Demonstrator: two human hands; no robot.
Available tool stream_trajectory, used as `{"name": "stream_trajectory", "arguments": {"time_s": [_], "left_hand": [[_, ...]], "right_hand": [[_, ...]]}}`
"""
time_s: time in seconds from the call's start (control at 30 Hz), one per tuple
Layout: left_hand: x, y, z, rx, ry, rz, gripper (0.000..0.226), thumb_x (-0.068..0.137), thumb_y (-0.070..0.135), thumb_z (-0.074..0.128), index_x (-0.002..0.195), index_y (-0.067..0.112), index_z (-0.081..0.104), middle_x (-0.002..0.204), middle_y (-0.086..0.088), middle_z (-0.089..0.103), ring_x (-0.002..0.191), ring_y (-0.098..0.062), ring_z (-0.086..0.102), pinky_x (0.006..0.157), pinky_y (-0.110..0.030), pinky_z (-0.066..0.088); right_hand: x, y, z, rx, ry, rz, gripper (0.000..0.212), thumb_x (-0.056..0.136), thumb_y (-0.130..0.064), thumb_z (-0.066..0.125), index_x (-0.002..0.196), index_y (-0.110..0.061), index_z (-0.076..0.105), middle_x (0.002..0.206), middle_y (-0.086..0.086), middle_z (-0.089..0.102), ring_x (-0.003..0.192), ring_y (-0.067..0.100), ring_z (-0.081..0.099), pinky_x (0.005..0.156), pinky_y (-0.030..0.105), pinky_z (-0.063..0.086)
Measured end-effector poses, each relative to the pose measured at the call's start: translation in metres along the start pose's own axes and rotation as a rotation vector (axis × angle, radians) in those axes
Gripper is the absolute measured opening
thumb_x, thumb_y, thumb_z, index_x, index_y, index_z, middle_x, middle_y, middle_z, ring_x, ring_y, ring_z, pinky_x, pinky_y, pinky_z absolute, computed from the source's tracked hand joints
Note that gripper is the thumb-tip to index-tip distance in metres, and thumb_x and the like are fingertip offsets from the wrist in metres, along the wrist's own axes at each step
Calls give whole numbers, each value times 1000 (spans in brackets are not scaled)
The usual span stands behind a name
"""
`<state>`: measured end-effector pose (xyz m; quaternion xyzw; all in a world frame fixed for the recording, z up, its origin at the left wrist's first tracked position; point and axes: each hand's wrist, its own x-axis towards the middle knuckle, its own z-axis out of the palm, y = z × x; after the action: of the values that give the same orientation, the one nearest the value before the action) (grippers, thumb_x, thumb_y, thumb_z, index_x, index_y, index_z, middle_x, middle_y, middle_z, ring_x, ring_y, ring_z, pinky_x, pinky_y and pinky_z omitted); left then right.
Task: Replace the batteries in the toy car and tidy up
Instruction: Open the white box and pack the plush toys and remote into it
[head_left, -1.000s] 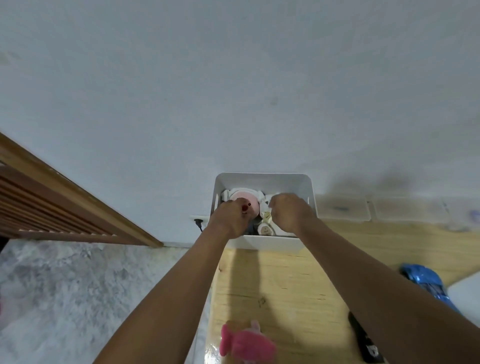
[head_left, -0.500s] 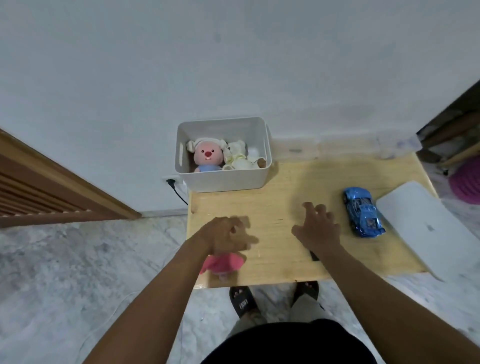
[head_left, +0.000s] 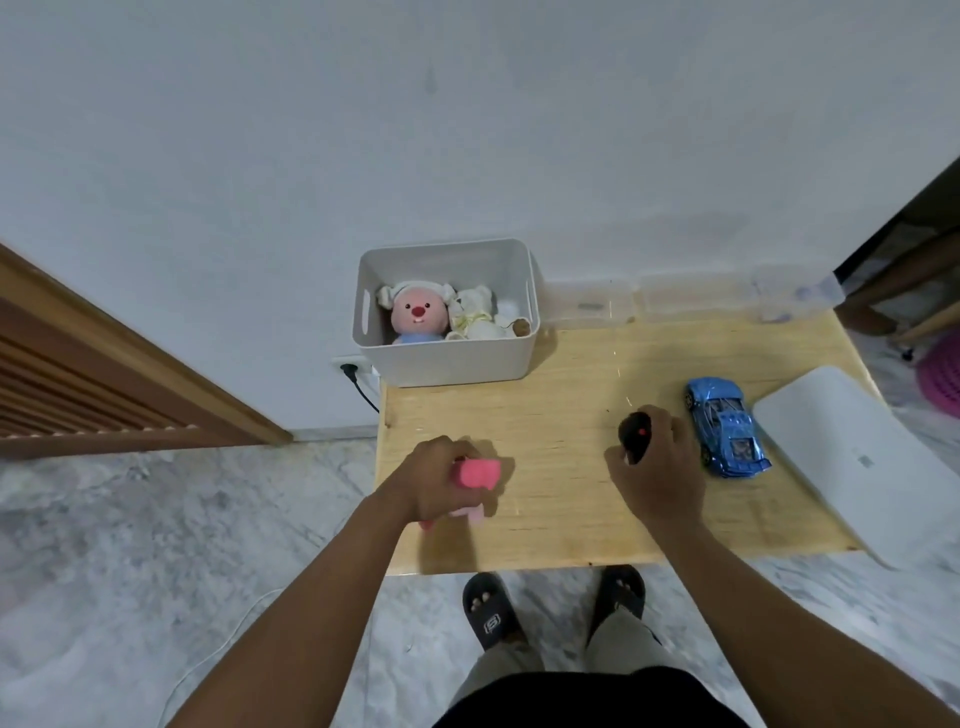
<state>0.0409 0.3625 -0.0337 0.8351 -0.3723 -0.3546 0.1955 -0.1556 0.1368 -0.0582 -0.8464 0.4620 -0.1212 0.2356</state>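
So the left hand grips a pink toy, right hand wraps a black remote; blue car looks light, grab its sides.

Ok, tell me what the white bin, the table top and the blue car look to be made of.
White bin: likely plastic, matte, with smooth moulded walls and cut-out handles. Table top: wood or wood veneer, pale with visible grain. Blue car: glossy, metallic-looking blue shell with bright highlights; painted metal or plastic, cannot tell which.
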Motion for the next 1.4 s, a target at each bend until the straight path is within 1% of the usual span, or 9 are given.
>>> {"name": "stream_trajectory", "arguments": {"time_s": [0.13, 0.33, 0.47, 0.73, 0.87, 1.0, 1.13, 1.3, 1.4], "left_hand": [[13, 39, -63, -73, 282, 171, 42, 79, 32, 83, 118, 23, 71, 102, 1, 63, 84, -18, 66, 49, -24, 51], [45, 59, -148, 69, 631, 299, 46, 83, 35, 81, 125, 20, 68, 113, 4, 63, 102, -6, 54, 86, -23, 46], [66, 44, -162, 257, 572, 151, 48, 89, 38, 72, 134, 26, 61, 131, 1, 61, 119, -21, 56, 85, -31, 45], [88, 16, -154, 291, 453, -28, 48, 83, 26, 75, 130, 23, 64, 128, -5, 64, 117, -32, 58, 86, -46, 56], [100, 0, -151, 225, 346, -63, 46, 84, 29, 77, 129, 23, 68, 121, -8, 71, 111, -32, 65, 89, -40, 55], [99, -11, -151, 116, 368, -55, 35, 93, 24, 70, 127, 21, 70, 112, 0, 75, 91, -14, 62, 78, -21, 44], [98, -11, -161, 119, 390, -67, 28, 93, 33, 69, 119, 25, 72, 92, 4, 71, 92, -20, 68, 74, -26, 46], [120, 39, -167, 150, 415, 48, 24, 92, 33, 67, 115, 28, 72, 111, 1, 73, 102, -23, 67, 90, -40, 55], [148, 101, -148, 145, 395, 193, 23, 94, 30, 67, 116, 25, 71, 113, 1, 73, 107, -23, 67, 95, -41, 53]], "right_hand": [[39, -35, -23, 131, 187, -326, 62, 75, -16, 76, 132, -15, 53, 123, 11, 52, 108, 29, 53, 83, 39, 52], [110, -138, -45, -1, -68, -590, 61, 79, -26, 71, 138, -28, 57, 126, 6, 56, 105, 32, 54, 84, 44, 54], [133, -200, -42, -300, -388, -559, 53, 81, -26, 62, 133, -35, 57, 125, 6, 58, 114, 35, 54, 91, 46, 53], [149, -241, 15, -468, -444, -601, 38, 84, -22, 58, 120, -23, 67, 117, 7, 68, 112, 34, 60, 91, 41, 53], [154, -230, 37, -421, -487, -525, 31, 84, -11, 65, 115, -18, 67, 115, 9, 64, 105, 33, 65, 89, 42, 56], [158, -217, 46, -367, -506, -489, 24, 84, -23, 71, 107, -17, 66, 109, 9, 63, 96, 31, 66, 84, 40, 57], [165, -218, 30, -162, -368, -503, 13, 89, -34, 63, 92, -25, 71, 100, -1, 68, 90, 22, 66, 77, 32, 54], [171, -175, -21, 62, 14, -533, 18, 88, -26, 58, 101, -22, 70, 94, -2, 71, 86, 23, 66, 76, 39, 54], [178, -112, -58, 8, 60, -385, 22, 85, -27, 56, 103, -23, 68, 94, -1, 70, 86, 26, 65, 74, 39, 53]]}}
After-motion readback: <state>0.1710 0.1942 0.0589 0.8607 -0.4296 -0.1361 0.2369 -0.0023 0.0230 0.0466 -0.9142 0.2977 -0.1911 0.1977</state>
